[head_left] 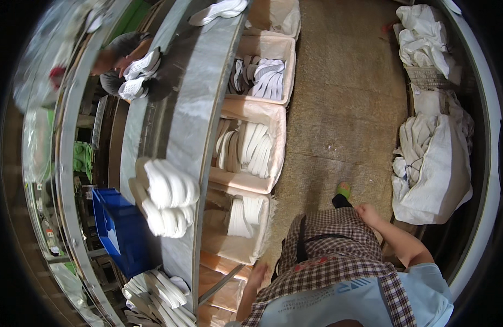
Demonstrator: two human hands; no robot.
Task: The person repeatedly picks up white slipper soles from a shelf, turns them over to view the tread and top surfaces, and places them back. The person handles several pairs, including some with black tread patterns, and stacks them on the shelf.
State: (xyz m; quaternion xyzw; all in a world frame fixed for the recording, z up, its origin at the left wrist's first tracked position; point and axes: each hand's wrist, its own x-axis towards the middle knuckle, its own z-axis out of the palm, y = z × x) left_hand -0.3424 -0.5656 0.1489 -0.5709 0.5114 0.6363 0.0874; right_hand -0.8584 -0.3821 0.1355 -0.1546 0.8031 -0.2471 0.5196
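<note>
Though near lined bin [261, 241], left fingers [259, 272] of unclear grip; likewise right fingers [364, 210] by checked apron [338, 248]

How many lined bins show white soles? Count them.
3: the second bin, third bin and fourth bin from the top, beside the metal bench; others may be hidden.

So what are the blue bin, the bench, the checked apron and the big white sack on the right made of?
Blue bin: probably hard plastic, with even colour and crisp, moulded-looking edges.
Bench: likely sheet metal, grey, with a streaky, dull sheen.
Apron: woven-looking cloth, matte and softly creased.
Sack: perhaps woven plastic, given its stiff folds, though coarse cloth is possible.
</note>
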